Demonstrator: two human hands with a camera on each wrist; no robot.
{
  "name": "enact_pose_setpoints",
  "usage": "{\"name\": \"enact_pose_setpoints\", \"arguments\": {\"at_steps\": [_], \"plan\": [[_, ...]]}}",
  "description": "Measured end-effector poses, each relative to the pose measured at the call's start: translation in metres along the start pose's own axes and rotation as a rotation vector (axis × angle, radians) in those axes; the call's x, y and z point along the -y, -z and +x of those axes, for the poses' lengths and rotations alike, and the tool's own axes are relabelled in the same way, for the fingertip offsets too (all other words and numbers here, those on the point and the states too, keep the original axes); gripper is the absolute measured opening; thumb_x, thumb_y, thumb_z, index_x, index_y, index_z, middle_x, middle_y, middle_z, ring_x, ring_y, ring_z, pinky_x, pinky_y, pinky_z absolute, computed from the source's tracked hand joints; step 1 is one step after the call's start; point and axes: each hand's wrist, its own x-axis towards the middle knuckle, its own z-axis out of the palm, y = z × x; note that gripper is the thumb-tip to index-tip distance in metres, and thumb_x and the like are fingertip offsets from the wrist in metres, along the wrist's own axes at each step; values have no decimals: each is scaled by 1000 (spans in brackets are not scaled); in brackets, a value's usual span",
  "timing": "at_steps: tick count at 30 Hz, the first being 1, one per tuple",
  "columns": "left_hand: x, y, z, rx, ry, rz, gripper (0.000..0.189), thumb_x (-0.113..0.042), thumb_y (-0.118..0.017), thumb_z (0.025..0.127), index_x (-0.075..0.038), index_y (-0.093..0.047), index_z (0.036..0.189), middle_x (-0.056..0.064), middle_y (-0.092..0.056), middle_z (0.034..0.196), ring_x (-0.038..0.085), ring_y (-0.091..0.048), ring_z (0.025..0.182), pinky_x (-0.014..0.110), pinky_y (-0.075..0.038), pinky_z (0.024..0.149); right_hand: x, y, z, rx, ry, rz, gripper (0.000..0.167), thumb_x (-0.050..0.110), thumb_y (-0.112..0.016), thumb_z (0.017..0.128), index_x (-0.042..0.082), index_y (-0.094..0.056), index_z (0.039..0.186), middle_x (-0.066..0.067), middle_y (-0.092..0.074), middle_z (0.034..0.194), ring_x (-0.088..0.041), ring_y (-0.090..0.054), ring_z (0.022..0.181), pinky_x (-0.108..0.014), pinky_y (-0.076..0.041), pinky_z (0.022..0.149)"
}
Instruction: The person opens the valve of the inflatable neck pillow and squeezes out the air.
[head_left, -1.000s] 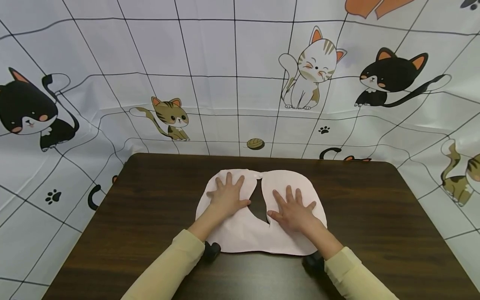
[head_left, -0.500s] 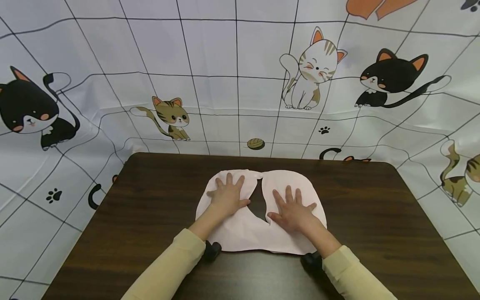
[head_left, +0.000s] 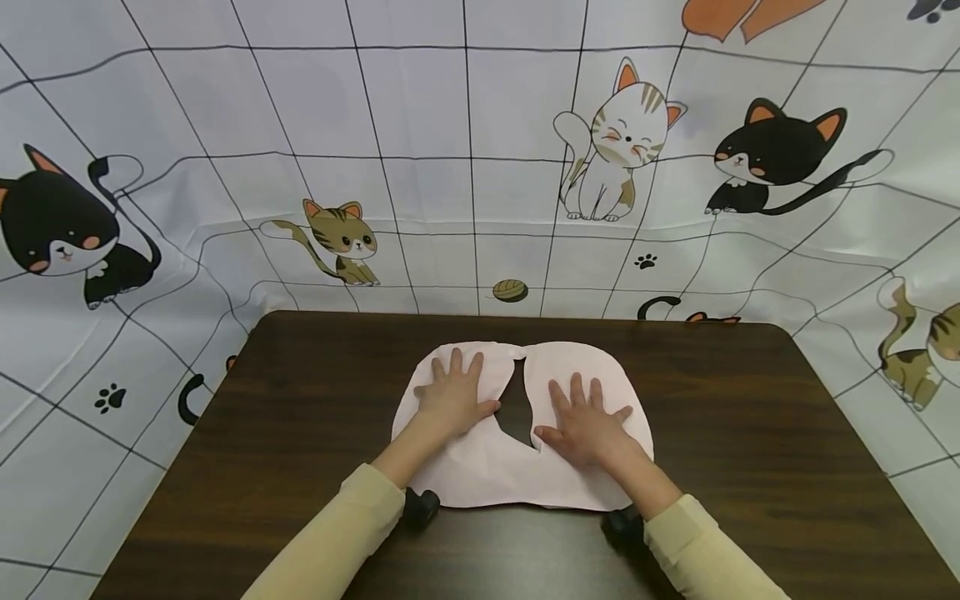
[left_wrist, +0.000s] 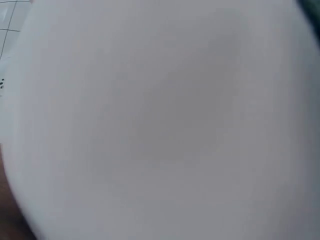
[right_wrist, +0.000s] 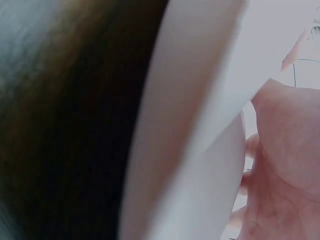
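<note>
A pale pink, horseshoe-shaped cloth piece (head_left: 502,483), bib-like in outline, lies on the dark wooden table (head_left: 315,375). Its two rounded ends meet at the far side around a narrow opening. On the left lobe rests my left hand (head_left: 452,397), fingers straight and spread. My right hand (head_left: 585,421) lies spread on the right lobe in the same way. The cloth (left_wrist: 160,120) fills most of the left wrist view, blurred. In the right wrist view the palm of my right hand (right_wrist: 290,145) shows beside the pale cloth edge.
Black wrist cameras sit under the left wrist (head_left: 420,508) and the right wrist (head_left: 622,525). A white curtain (head_left: 427,100) with black grid lines and cartoon cats surrounds the table's back and sides.
The head view has shifted slightly. Both hands stay spread on the pink cloth, almost unmoved.
</note>
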Motion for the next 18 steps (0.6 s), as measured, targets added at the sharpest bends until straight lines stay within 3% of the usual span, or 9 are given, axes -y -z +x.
{"name": "enact_pose_setpoints", "arguments": {"at_steps": [5,8,13,18], "plan": [[-1,2,-4,-13,-11,-21,76,-54,-61,99,-18,-35,160,22,-28,163,53,-28,145,77,-43,87,-2,4,-3,-12,5,0,85,56,-58,100,5,-28,161,-30,-18,164,-56,-13,149,-90,-22,92],[-1,6,-9,-53,-33,-34,67,-48,-56,103,-17,-36,159,22,-30,161,51,-29,145,76,-44,87,-6,5,-5,-31,12,4,88,54,-59,99,-1,-27,160,-29,-21,164,-54,-17,149,-87,-23,96],[3,13,-22,-133,-52,-52,66,-42,-61,102,-13,-40,157,24,-33,158,51,-33,143,73,-47,87,-10,8,-8,-57,51,-1,90,54,-59,100,-6,-25,159,-28,-23,164,-52,-21,149,-81,-22,104],[7,16,-36,-147,-69,-78,67,-40,-64,100,-10,-41,156,26,-34,157,51,-35,142,70,-47,90,-11,11,-15,-76,87,-5,88,53,-59,100,-5,-27,159,-24,-25,165,-50,-23,149,-78,-21,108]]}}
